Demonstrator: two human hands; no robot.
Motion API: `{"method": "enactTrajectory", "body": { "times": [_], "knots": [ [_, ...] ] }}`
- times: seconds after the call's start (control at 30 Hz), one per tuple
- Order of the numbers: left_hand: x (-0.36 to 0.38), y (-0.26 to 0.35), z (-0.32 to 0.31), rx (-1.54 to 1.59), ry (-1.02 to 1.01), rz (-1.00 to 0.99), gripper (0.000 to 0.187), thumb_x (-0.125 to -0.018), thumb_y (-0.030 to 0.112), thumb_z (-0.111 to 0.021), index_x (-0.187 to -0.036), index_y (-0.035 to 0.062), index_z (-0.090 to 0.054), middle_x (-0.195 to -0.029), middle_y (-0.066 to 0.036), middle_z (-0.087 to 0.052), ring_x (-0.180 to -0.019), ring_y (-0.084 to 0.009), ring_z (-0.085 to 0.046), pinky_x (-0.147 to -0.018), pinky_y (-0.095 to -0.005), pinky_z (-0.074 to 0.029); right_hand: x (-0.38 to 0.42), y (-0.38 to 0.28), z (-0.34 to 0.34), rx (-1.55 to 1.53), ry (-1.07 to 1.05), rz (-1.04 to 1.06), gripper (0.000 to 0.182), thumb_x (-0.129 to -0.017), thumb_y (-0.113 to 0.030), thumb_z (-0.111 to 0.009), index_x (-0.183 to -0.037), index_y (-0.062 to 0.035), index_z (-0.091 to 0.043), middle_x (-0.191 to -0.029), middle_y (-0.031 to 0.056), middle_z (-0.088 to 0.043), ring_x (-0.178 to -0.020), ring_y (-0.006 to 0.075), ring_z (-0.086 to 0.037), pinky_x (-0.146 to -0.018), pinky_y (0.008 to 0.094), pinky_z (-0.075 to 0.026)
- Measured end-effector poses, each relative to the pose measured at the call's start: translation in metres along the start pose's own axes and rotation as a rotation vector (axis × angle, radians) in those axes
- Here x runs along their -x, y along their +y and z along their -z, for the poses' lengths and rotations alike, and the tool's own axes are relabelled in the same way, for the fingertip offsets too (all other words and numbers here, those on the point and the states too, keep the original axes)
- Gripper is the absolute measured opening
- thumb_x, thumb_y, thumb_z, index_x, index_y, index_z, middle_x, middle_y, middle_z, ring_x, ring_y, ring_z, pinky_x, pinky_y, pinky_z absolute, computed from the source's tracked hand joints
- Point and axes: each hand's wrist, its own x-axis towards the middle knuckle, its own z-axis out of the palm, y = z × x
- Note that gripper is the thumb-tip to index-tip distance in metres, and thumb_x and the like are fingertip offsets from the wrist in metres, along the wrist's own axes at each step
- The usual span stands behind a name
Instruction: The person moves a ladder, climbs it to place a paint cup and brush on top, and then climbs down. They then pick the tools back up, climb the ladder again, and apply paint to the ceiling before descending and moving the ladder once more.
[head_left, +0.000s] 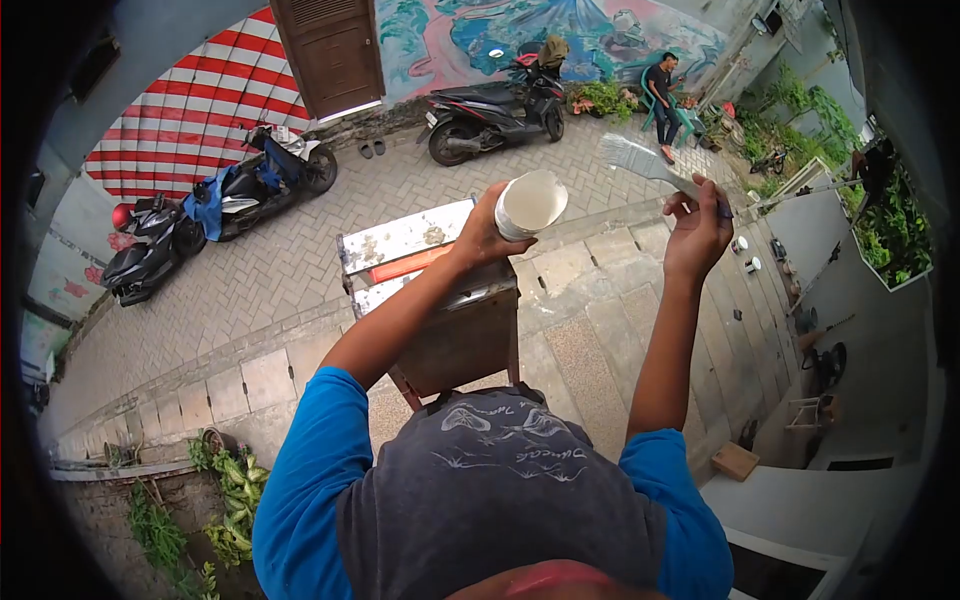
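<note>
White cup [532,203] in the left hand [487,232], paintbrush [640,162] up in the right [700,228]!

Left fingers are wrapped around the cup, a closed hold, its pale mouth turned up towards the camera, and it's held above the near side of a metal stand [447,345] whose light top carries dark blotches and a red-orange strip; over on the right, the fingers pinch the brush by its handle, a narrow grip, pale bristles pointing up and away to the left, brush and cup well apart, both out in front of the body, with paving [285,262] below, a dark motorbike [500,112] by the painted wall [470,45] beyond, and a person [661,92] seated on a green chair [683,118] across the lane.
</note>
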Motion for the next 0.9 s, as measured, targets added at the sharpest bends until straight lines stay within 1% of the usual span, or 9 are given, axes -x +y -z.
{"method": "enactTrajectory", "body": {
  "times": [0.2, 0.27, 0.3, 0.4, 0.43, 0.47, 0.53, 0.7, 0.9],
  "knots": [
    [0.0, 0.007, -0.004, -0.004, -0.047, -0.045, 0.093, -0.062, 0.022, -0.091, -0.137, 0.005, -0.04, -0.129, -0.014, -0.053, -0.121, -0.0289, -0.054, -0.104, -0.0396, -0.042, 0.004, -0.035, -0.048, 0.692, -0.707, -0.159, 0.022, -0.09, -0.02, -0.073, -0.099, -0.0007, -0.072, -0.074, 0.0065, -0.069, -0.061, 0.0115, -0.063, -0.057, 0.0245, -0.047],
    [0.001, 0.005, -0.004, -0.011, -0.06, -0.092, 0.093, -0.062, 0.02, -0.091, -0.138, 0.0052, -0.04, -0.129, -0.014, -0.053, -0.121, -0.0294, -0.054, -0.104, -0.04, -0.043, 0.008, -0.02, -0.06, 0.807, -0.839, 0.133, 0.022, -0.087, -0.02, -0.075, -0.1, -0.0025, -0.072, -0.074, 0.0099, -0.07, -0.06, 0.0154, -0.063, -0.06, 0.0281, -0.049],
    [0.001, 0.004, -0.004, 0.0, -0.057, -0.122, 0.092, -0.061, 0.018, -0.091, -0.137, 0.0051, -0.04, -0.129, -0.014, -0.052, -0.122, -0.0295, -0.054, -0.103, -0.0402, -0.043, 0.009, -0.017, -0.064, 0.919, -0.894, 0.092, 0.023, -0.085, -0.022, -0.076, -0.098, -0.0042, -0.072, -0.077, 0.0127, -0.07, -0.066, 0.0238, -0.066, -0.066, 0.0345, -0.051],
    [0.001, 0.0, -0.004, 0.004, -0.055, -0.156, 0.092, -0.061, 0.016, -0.09, -0.138, 0.0057, -0.039, -0.13, -0.014, -0.052, -0.121, -0.0297, -0.054, -0.102, -0.0405, -0.045, 0.014, 0.003, -0.064, 0.94, -0.972, 0.206, 0.025, -0.085, -0.026, -0.077, -0.094, -0.0024, -0.073, -0.075, 0.0115, -0.069, -0.06, 0.0182, -0.06, -0.062, 0.0318, -0.049],
    [0.002, -0.001, -0.005, 0.039, -0.054, -0.129, 0.095, -0.058, 0.013, -0.09, -0.138, 0.0062, -0.039, -0.131, -0.015, -0.051, -0.122, -0.0314, -0.053, -0.104, -0.0406, -0.043, 0.016, 0.002, -0.065, 1.005, -0.983, 0.186, 0.026, -0.084, -0.029, -0.076, -0.094, -0.0045, -0.074, -0.078, 0.0124, -0.07, -0.066, 0.024, -0.063, -0.068, 0.0355, -0.049],
    [0.003, -0.003, -0.006, 0.073, -0.052, -0.1, 0.099, -0.056, 0.011, -0.09, -0.139, 0.0068, -0.038, -0.132, -0.015, -0.05, -0.124, -0.033, -0.051, -0.106, -0.0407, -0.042, 0.017, 0.004, -0.065, 1.004, -0.98, 0.183, 0.026, -0.084, -0.029, -0.076, -0.094, -0.0045, -0.074, -0.078, 0.0124, -0.07, -0.066, 0.024, -0.063, -0.068, 0.0355, -0.049],
    [0.004, 0.0, -0.004, 0.078, -0.061, -0.092, 0.099, -0.056, 0.01, -0.09, -0.139, 0.0068, -0.038, -0.132, -0.015, -0.049, -0.123, -0.033, -0.052, -0.105, -0.0407, -0.042, 0.02, 0.01, -0.064, 1.09, -1.015, 0.186, 0.03, -0.084, -0.034, -0.074, -0.098, -0.008, -0.072, -0.084, 0.0129, -0.071, -0.084, 0.0332, -0.067, -0.076, 0.0437, -0.052],
    [0.003, 0.002, -0.005, 0.1, -0.071, -0.079, 0.099, -0.056, 0.009, -0.09, -0.139, 0.0064, -0.038, -0.131, -0.015, -0.049, -0.122, -0.0327, -0.053, -0.103, -0.0412, -0.044, 0.024, 0.018, -0.063, 1.141, -1.013, 0.223, 0.031, -0.084, -0.035, -0.074, -0.1, -0.0084, -0.072, -0.085, 0.0131, -0.071, -0.084, 0.0332, -0.067, -0.075, 0.0437, -0.053],
    [0.002, 0.009, -0.005, -0.001, -0.054, -0.145, 0.099, -0.059, 0.018, -0.091, -0.14, 0.0077, -0.035, -0.124, -0.015, -0.055, -0.115, -0.0319, -0.059, -0.095, -0.0429, -0.049, 0.028, 0.026, -0.062, 1.161, -1.013, 0.195, 0.027, -0.083, -0.031, -0.076, -0.098, -0.0088, -0.074, -0.084, 0.0142, -0.072, -0.08, 0.0338, -0.067, -0.076, 0.0431, -0.052]
  ]
}}
